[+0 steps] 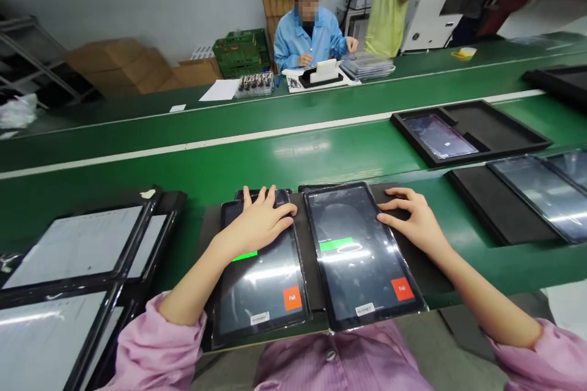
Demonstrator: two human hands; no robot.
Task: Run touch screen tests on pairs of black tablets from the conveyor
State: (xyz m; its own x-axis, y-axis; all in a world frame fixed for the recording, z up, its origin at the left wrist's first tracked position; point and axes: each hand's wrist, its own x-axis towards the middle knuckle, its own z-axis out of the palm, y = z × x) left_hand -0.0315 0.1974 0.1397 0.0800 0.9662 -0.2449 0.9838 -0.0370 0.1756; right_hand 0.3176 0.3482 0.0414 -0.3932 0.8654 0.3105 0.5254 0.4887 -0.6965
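Note:
Two dark-screened tablets in clear film lie side by side before me, each showing a green bar and an orange "Fail" box. My left hand (257, 223) rests flat with fingers spread over the upper part of the left tablet (263, 299). At the upper right edge of the right tablet (362, 281) is my right hand (415, 220), fingers apart and thumb tip against the edge. This tablet sits askew, its lower end by the bench's front edge. Beneath both is a dark flat tray (314, 281), mostly covered. Another dark device partly shows behind the left tablet.
Tablets with pale screens (82, 244) are stacked in black trays at left. A black foam tray (499, 128) holding one device lies on the green belt (220, 165). More tablets (545, 195) lie at right. A co-worker in blue (312, 36) sits opposite; another person in yellow stands behind.

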